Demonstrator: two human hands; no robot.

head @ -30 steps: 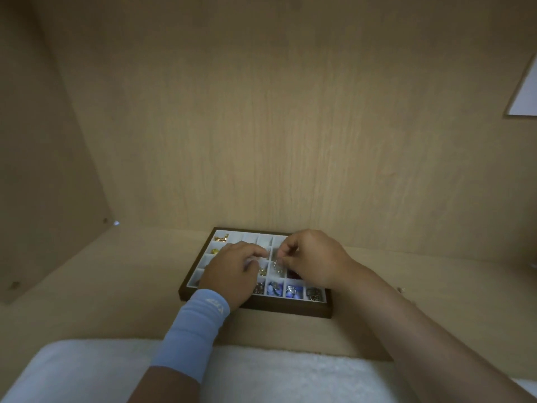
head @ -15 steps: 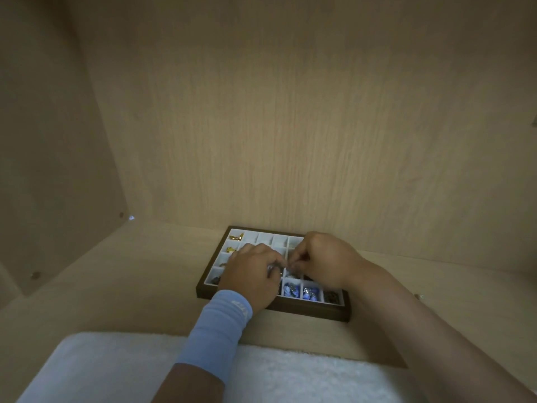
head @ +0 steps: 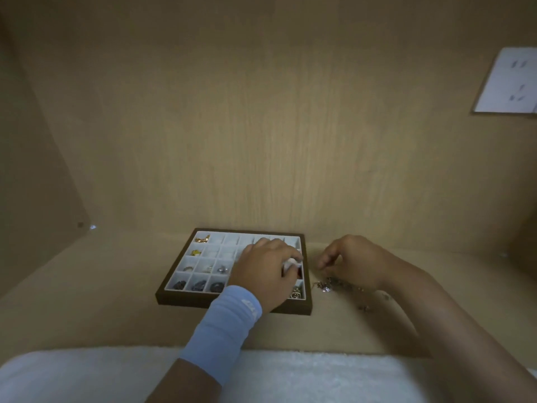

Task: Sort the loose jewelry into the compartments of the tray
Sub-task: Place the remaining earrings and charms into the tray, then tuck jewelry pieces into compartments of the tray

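Brown tray (head: 232, 304) sat on shelf (head: 87, 286), gold pieces (head: 202, 239) in far-left compartments, dark pieces (head: 199, 285) along near row; left hand (head: 266, 271) curled over tray's right side, grip unclear; right hand (head: 351, 261) just right of tray, fingers bent down over loose jewelry (head: 328, 285) on shelf, can't tell if pinching

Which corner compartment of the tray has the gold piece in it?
The far-left corner of the tray, where the gold piece lies. The near-left corner holds a dark piece, the near-right a silvery one, and the far-right shows none.
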